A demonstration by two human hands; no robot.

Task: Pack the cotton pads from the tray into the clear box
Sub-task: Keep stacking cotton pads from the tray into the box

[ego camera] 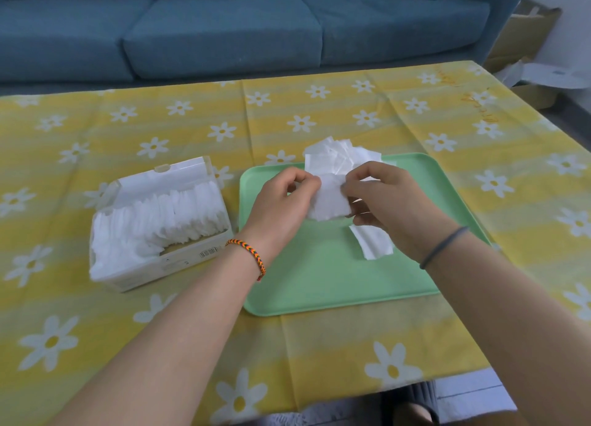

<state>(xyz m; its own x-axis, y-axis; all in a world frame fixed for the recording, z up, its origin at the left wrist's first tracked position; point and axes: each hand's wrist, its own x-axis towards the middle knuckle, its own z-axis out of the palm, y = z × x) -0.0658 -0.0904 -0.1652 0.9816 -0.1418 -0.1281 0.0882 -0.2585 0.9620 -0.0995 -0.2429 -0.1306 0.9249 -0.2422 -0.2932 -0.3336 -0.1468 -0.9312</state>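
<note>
Mostly done: clear box (pixel 160 224) nearly full. Your left hand (pixel 281 202) and right hand (pixel 380 198) pinch small stack of pads (pixel 329 202) between fingertips; loose pile (pixel 339 157) beyond fingers, one pad (pixel 372 243) under right palm, on tray (pixel 319 281).

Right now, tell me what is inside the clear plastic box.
The clear plastic box holds white cotton pads standing on edge in a packed row, which leaves a small gap at its front right corner. Its bottom is covered by them.
</note>
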